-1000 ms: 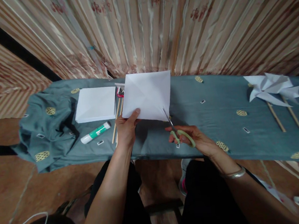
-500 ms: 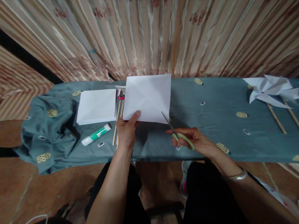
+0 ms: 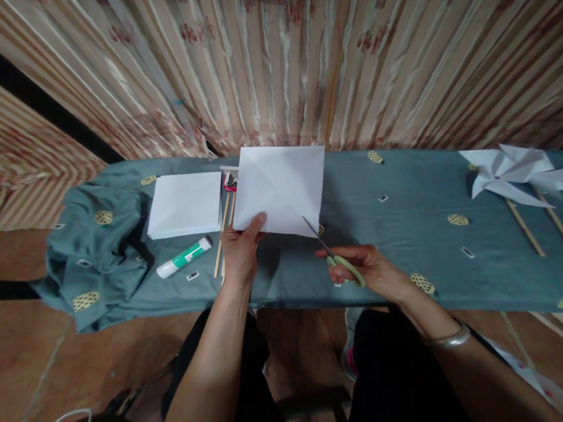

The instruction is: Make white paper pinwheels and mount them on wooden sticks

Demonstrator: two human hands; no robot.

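Observation:
A white square sheet of paper (image 3: 282,187) with faint diagonal creases is held up over the table. My left hand (image 3: 242,245) pinches its lower left corner, thumb on top. My right hand (image 3: 368,266) is closed round the green handles of a pair of scissors (image 3: 340,265). The scissors' blades reach over the sheet's lower right corner and point up and to the left, along a crease. Whether the blades have the paper between them is hard to make out. Part of the left hand's fingers is hidden under the sheet.
Left of the sheet lie a stack of white paper (image 3: 185,204), a glue stick (image 3: 184,257), wooden sticks (image 3: 223,234) and a small red box (image 3: 230,179) of metal bits. White paper pinwheels (image 3: 508,170) on sticks lie at the right of the cloth-covered table (image 3: 388,226). A curtain (image 3: 270,58) hangs behind.
The scissors' blade tips have shifted slightly over the sheet's lower right corner. Both hands keep their grips, and the whole view has shifted a little.

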